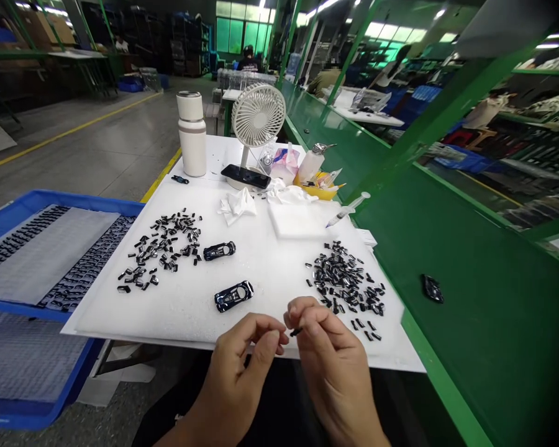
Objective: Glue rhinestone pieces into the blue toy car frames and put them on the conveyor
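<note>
Close together over the front edge of the white table, my two hands meet. My right hand pinches a small black plastic part between thumb and fingers. Beside it, my left hand has its thumb and fingertips drawn together; whether anything sits between them is hidden. A dark toy car body lies just beyond my left hand, with a second toy car body behind it. To the right spreads a pile of small black parts; another scatter of black parts lies to the left.
A white foam-topped table carries a fan, a phone, a white bottle, a syringe and crumpled tissue. Blue trays stand left. A green ledge with a black car body borders the right.
</note>
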Motion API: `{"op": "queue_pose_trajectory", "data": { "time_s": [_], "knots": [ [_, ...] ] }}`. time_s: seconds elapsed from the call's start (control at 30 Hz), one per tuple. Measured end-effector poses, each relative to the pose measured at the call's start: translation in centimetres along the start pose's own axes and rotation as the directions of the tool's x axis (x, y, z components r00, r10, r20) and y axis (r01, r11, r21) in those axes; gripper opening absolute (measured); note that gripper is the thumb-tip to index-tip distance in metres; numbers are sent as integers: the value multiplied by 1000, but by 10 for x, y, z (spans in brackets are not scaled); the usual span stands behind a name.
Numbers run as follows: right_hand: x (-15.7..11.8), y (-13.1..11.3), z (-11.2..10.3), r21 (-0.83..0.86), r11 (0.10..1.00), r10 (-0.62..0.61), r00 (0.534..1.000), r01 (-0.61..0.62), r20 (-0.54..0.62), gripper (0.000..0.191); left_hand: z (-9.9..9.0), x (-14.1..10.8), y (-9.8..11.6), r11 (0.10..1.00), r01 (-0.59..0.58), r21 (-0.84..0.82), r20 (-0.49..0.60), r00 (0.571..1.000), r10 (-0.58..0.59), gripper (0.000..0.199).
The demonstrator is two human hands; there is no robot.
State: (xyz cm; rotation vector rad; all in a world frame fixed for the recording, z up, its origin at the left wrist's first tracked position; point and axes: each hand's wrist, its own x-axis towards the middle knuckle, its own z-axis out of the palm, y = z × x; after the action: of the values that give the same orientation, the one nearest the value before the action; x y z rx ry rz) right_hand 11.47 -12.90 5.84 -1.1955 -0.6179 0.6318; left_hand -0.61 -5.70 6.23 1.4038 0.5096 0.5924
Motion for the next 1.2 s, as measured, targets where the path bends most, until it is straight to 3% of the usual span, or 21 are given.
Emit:
{"op": "queue_pose_trajectory", "data": {
  "time_s": [0.13,0.27,0.37,0.47,0.57,0.67,0.77,0.83,0.93,1.0,1.1,1.2],
  "knots": [
    [-13,7,22,237,961,146,989,-140,-7,18,8,4,4,948,184,-261,45,983,-179,31],
    [-18,11,25,262,951,168,986,-165,9,19,9,1,4,851,277,-445,94,960,-264,35],
    [-18,11,23,216,966,139,990,-142,28,14,8,-2,7,736,343,-584,182,939,-293,30],
    [-15,10,17,97,995,17,998,-11,-59,11,5,-3,10,666,380,-642,220,923,-315,23],
    [-16,11,9,-73,992,-116,979,105,-167,15,2,-2,10,693,353,-628,144,928,-342,21],
    [-25,14,8,-177,981,-98,988,76,-120,20,2,-2,8,743,328,-583,42,926,-376,21],
    [-34,16,16,-132,988,-90,993,80,-73,7,3,-4,6,816,286,-502,-58,930,-362,23],
    [-36,16,21,-108,990,-96,993,89,-62,12,4,-6,4,882,233,-410,-112,947,-302,25],
    [-35,14,25,-121,990,-77,995,70,-56,8,4,-10,1,979,123,-164,-167,974,-151,25],
    [-34,13,25,-94,996,-11,999,7,-44,6,3,-12,-2,996,-4,91,-175,984,20,24],
    [-35,11,23,-43,995,89,996,-89,-11,11,-1,-12,-6,831,-255,494,-89,936,341,18],
    [-37,11,22,-30,991,129,992,-128,2,14,-4,-9,-8,602,-382,701,55,871,488,18]
  ]
}}
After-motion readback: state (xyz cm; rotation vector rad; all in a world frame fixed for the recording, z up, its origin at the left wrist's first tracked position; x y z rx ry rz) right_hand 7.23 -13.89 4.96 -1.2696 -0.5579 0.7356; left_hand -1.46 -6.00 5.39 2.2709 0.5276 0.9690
